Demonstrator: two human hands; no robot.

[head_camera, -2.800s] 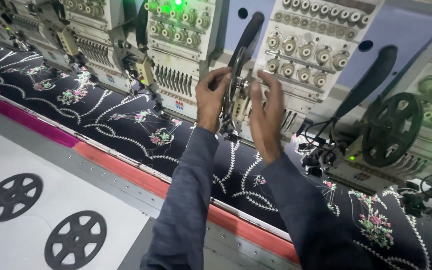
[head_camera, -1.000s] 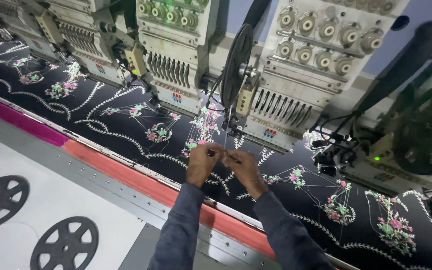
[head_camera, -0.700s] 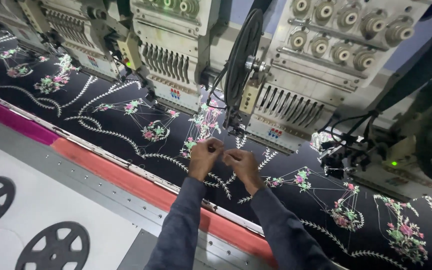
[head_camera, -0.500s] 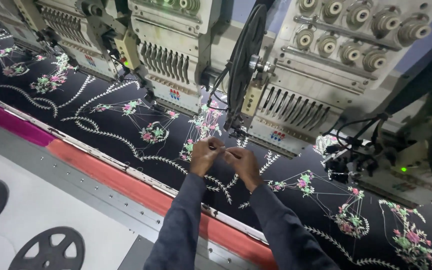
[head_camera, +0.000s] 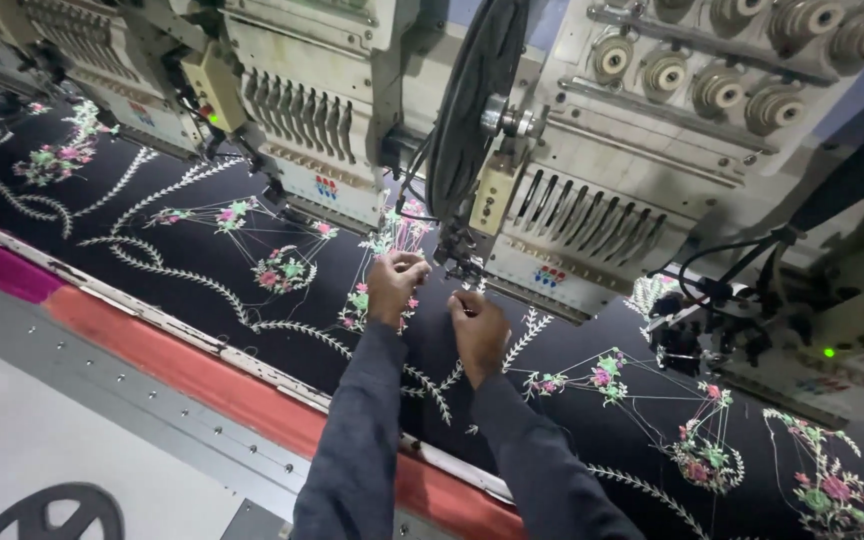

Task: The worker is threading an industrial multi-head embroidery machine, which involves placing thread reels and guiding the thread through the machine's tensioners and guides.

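My left hand [head_camera: 393,284] and my right hand [head_camera: 480,330] are raised over a black cloth [head_camera: 202,270] stitched with white vines and pink and green flowers. Both hands have their fingers pinched just below the needle area of a cream embroidery head [head_camera: 592,215]. Whether a fine thread runs between the fingertips is too small to tell. A black sequin reel [head_camera: 474,100] hangs on that head just above my hands. Dark blue sleeves cover both forearms.
More embroidery heads [head_camera: 312,110] line up to the left along the machine. A red and pink fabric border [head_camera: 202,370] runs along the cloth's near edge beside a grey metal rail [head_camera: 132,400]. Black cables and a green lamp [head_camera: 829,352] sit at the right.
My hands came down from the reel on the machine head to just above the cloth, then rose toward the needles. The view has moved closer.
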